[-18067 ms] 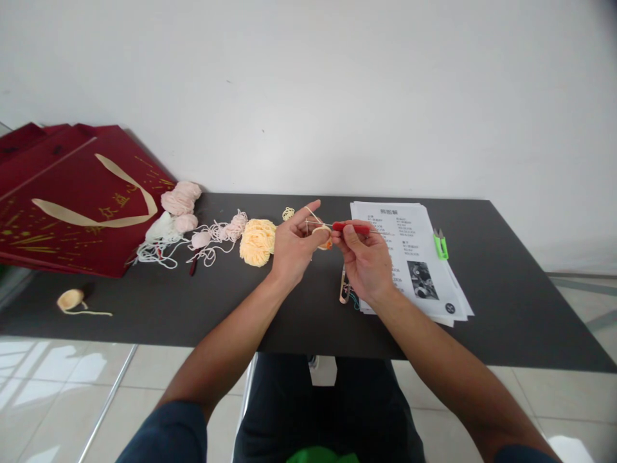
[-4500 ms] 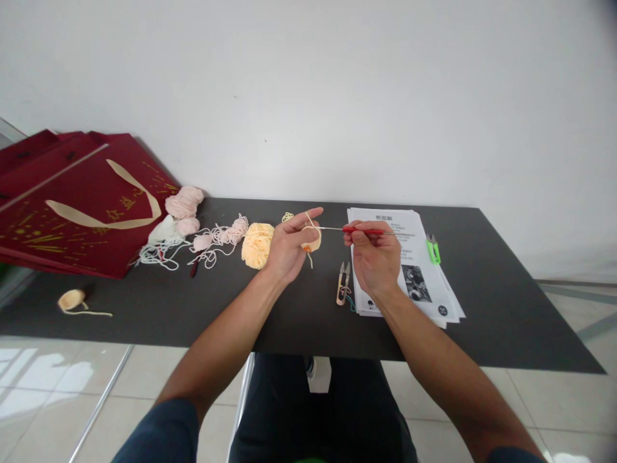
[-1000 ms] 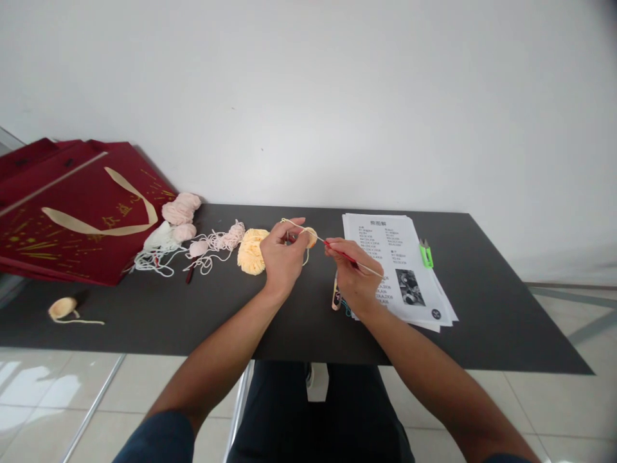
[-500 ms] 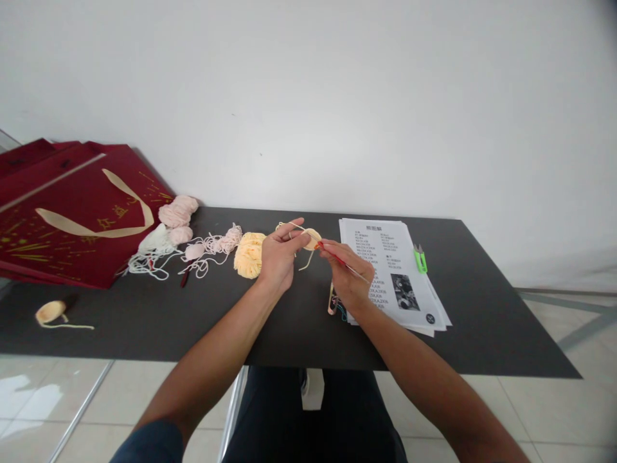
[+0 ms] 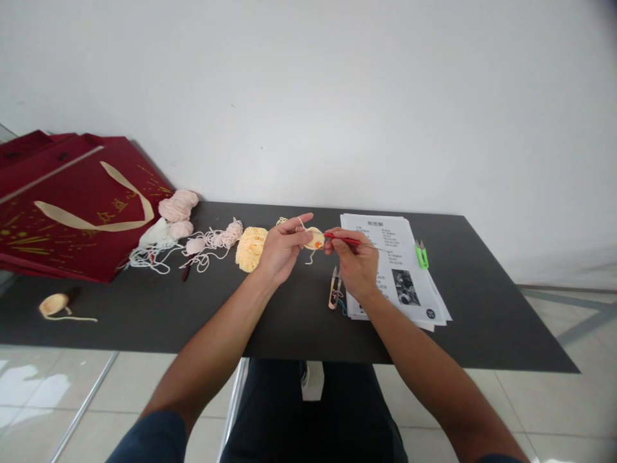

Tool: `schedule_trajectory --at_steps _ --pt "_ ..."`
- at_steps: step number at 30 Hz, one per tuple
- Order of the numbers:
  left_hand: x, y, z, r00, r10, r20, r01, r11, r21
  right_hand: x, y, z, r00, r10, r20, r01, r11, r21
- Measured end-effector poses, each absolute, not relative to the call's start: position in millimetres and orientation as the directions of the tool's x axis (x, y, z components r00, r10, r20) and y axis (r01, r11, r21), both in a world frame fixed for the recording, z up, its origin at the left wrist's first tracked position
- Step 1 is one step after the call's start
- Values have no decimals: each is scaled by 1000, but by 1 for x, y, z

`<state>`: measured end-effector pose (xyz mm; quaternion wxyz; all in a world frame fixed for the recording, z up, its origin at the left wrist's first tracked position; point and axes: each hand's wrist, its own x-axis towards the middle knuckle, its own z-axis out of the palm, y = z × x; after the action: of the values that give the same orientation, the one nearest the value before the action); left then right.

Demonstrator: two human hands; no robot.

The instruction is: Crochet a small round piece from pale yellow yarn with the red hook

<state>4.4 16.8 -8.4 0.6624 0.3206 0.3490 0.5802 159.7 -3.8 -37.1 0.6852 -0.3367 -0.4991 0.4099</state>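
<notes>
Dark counter (image 5: 482, 308), two snips (image 5: 422, 254).
Between hands, twelve o'clock: one crocheted piece (image 5: 313, 236) your left hand (image 5: 280, 253) pinches; right hand (image 5: 357, 265) grips one hook (image 5: 344, 238).

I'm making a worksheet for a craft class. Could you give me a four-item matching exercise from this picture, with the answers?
1. hook
2. orange-marked yarn piece
3. green scissors
4. front bag

A. by the right edge of the papers
B. dark red, with a pale handle
C. held in the right hand
D. held in the left hand

Pairs: 1-C, 2-D, 3-A, 4-B
</notes>
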Motion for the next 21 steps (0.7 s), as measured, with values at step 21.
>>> schedule_trajectory --at_steps 21 --pt "4 17 -15 -1 992 128 -265 -123 956 170 -7 -20 194 896 400 -239 439 -867"
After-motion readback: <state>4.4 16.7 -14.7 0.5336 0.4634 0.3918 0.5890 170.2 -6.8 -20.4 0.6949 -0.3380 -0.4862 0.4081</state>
